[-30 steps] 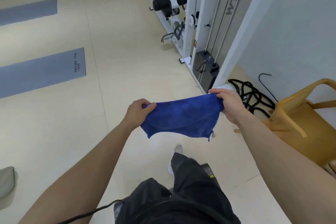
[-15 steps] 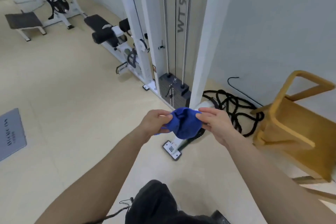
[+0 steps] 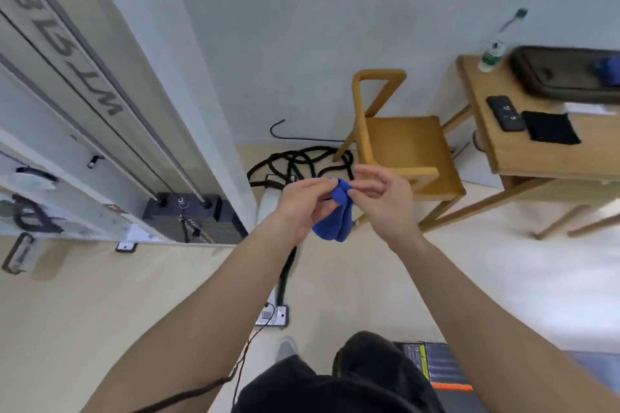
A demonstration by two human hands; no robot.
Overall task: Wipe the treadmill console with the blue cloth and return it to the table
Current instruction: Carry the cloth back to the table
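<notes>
between both hands, blue cloth (image 3: 335, 214) half hidden

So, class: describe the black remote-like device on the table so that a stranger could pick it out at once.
Find the wooden table at the right, beside the wooden chair. Near its front left part lies the black device, flat, just left of a black cloth square. Unlike the soft cloth, it is slim, rigid and bears small pale marks.

A chair (image 3: 406, 147) stands between the cable machine (image 3: 100, 131) at left and the tabletop (image 3: 543, 157) at right (rope (image 3: 295, 161) coiled on the floor beside it).
</notes>
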